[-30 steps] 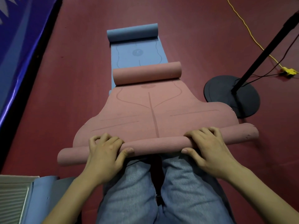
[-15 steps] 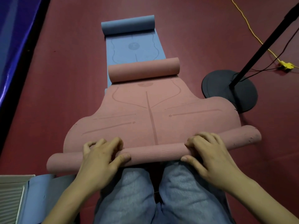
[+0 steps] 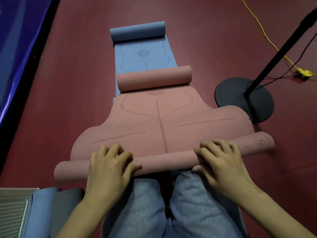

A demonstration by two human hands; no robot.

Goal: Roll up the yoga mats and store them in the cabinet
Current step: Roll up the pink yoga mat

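Observation:
A pink yoga mat (image 3: 159, 127) lies on the red floor in front of my knees, its near end rolled into a tube (image 3: 168, 162) and its far end curled up (image 3: 154, 78). My left hand (image 3: 109, 167) grips the near tube left of centre, fingers over the top and thumb at the front. My right hand (image 3: 221, 162) grips the same tube right of centre. Under the pink mat lies a blue yoga mat (image 3: 144, 54), its far end also curled into a roll (image 3: 137, 31).
A black round stand base (image 3: 243, 98) with a slanted pole sits right of the mat, with a yellow cable (image 3: 267, 40) and a black wire behind. A blue banner (image 3: 18, 45) runs along the left. Rolled blue and grey mats (image 3: 46, 212) lie bottom left beside a ribbed grey panel (image 3: 12, 215).
Both hands have pushed the near tube slightly forward along the pink mat, keeping their grip. The view shifted a little; the far rolls have not moved.

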